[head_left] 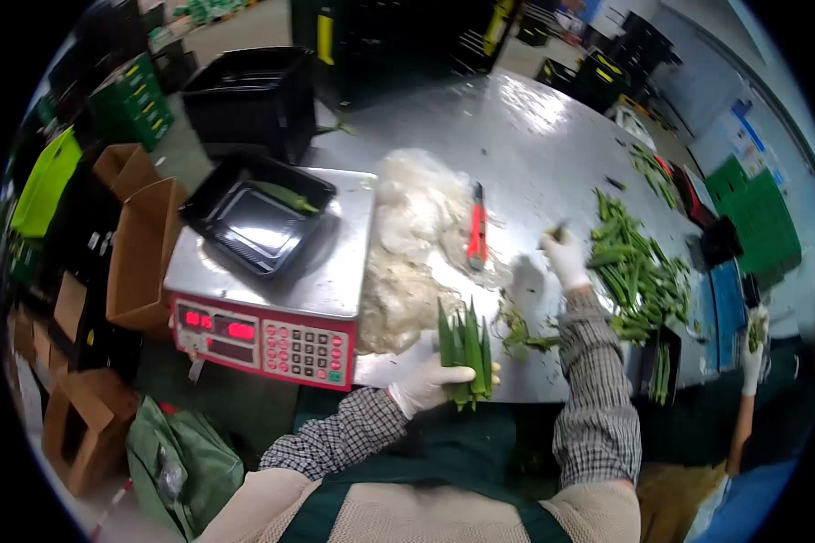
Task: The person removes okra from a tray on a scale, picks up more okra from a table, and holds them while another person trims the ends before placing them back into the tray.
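Observation:
My left hand (pixel 433 384), in a white glove, is closed round a bunch of several green okra pods (pixel 473 348) at the table's near edge, tips pointing away from me. My right hand (pixel 566 260), also gloved, is raised over the table left of a large okra pile (pixel 638 271). Its fingers are pinched round something small and dark, too blurred to name. On the red weighing scale (pixel 263 348) to my left sits a black plastic tray (pixel 263 231) with one okra pod (pixel 285 196) in it.
Crumpled clear plastic bags (pixel 412 217) and a red utility knife (pixel 477 231) lie mid-table, with okra scraps (pixel 519 328) nearer me. Stacked black trays (pixel 249 109) stand behind the scale. At right, a co-worker's gloved hand (pixel 754 348) is near a black tray of okra (pixel 663 366).

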The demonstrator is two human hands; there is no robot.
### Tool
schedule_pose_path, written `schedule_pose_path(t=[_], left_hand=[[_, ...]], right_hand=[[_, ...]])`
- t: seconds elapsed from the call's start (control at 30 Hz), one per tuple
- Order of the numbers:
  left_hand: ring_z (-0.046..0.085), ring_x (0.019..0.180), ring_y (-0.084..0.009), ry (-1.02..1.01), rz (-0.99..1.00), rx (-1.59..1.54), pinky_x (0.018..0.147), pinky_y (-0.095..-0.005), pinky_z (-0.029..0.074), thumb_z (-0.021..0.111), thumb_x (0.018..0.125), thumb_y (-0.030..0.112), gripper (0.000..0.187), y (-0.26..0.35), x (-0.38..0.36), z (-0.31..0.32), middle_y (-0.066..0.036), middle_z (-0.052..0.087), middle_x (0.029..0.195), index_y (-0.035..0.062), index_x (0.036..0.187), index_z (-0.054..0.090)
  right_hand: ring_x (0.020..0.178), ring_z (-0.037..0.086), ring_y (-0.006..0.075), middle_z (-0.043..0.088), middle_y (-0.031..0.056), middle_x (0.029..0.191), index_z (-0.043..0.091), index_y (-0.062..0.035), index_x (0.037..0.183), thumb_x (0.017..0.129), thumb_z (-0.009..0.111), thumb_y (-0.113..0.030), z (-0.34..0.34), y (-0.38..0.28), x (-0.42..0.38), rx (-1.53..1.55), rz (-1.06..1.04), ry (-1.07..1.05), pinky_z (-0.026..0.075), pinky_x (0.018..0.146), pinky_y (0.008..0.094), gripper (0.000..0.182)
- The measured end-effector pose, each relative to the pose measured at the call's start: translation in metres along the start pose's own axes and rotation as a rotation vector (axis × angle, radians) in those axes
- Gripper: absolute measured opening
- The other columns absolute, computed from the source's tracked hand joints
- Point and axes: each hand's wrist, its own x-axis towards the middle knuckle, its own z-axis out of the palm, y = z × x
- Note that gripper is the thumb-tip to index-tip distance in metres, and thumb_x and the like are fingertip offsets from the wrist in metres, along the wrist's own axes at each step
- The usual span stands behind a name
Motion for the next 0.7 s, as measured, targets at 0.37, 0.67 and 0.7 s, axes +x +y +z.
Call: schedule_pose_path(t=[0.37,0.67,0.7], left_hand=[[0.058,0.09,-0.0151,0.028,0.33,0.077,0.082,-0.0297,0.049,0.057,0.086,0.012,0.033,-0.003,-0.014,0.025,-0.006,0.058,0.1,0.0041,0.118,0.051],[0.044,0.116,-0.0164,0.187,0.43,0.043,0.101,-0.0317,0.033,0.048,0.093,0.021,0.045,-0.002,-0.079,0.056,-0.007,0.047,0.125,0.0026,0.132,0.036],[0.04,0.12,-0.0169,0.195,0.548,0.26,0.103,-0.0318,0.029,0.046,0.094,0.023,0.047,0.009,-0.09,0.064,-0.007,0.042,0.132,0.0029,0.135,0.032]], right_hand=[[0.071,0.055,0.0277,0.057,0.0165,0.084,0.054,0.0024,0.106,0.083,0.058,-0.015,0.027,-0.137,-0.224,-0.046,-0.071,-0.272,0.046,0.068,0.0348,0.029],[0.113,0.04,0.0385,0.041,0.0232,0.121,0.034,0.0069,0.128,0.07,0.068,-0.032,0.055,-0.204,-0.267,-0.26,-0.559,-0.294,0.033,0.097,0.0434,0.078],[0.114,0.04,0.0378,0.04,0.0229,0.123,0.032,0.0057,0.131,0.067,0.071,-0.034,0.061,-0.211,-0.265,-0.206,-0.595,-0.334,0.032,0.098,0.044,0.085]])
